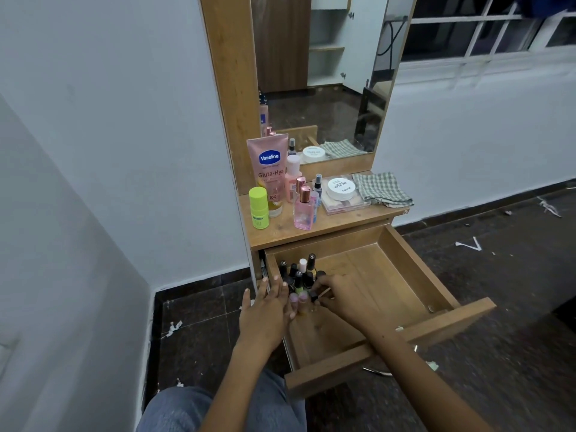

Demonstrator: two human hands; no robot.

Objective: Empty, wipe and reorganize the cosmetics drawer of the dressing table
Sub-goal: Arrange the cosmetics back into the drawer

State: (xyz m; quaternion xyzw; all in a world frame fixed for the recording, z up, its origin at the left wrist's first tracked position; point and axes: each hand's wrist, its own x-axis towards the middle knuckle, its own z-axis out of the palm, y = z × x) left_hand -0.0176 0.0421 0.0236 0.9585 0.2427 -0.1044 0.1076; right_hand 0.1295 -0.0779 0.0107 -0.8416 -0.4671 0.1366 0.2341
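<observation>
Knees: blue denim [199, 406] fills the bottom edge, the person low before the dressing table
Left arm: bare forearm rises from the lap toward the near left corner of the drawer
Left hand [268, 310]: palm down, fingers straight and spread a little, tips at the drawer's left wall beside the nail polish cluster; it grips nothing
Right arm: reaches in from the lower right, crossing over the drawer front
Right hand [338, 296]: fingers curled, pinching a small dark-capped bottle [314, 296] at the edge of the cluster; blur hides the finer grip
Nail polish bottles [300, 275]: a tight upright group with black and white caps, in the back left corner of the drawer, just beside both hands
Drawer [389, 275]: pulled fully out, wooden, the rest of its floor bare
Surface [280, 232]: wooden top above the drawer
On the surface, left: green bottle [259, 207], pink Vaseline tube [270, 169] standing behind it, pink perfume bottle [303, 208] near the middle
On the surface, right: round white jar [341, 189] on a clear palette case, checked cloth [381, 188] crumpled just beside it
Mirror [324, 73]: upright in a wooden frame behind the surface
Floor [498, 291]: dark tiles with white scraps scattered
</observation>
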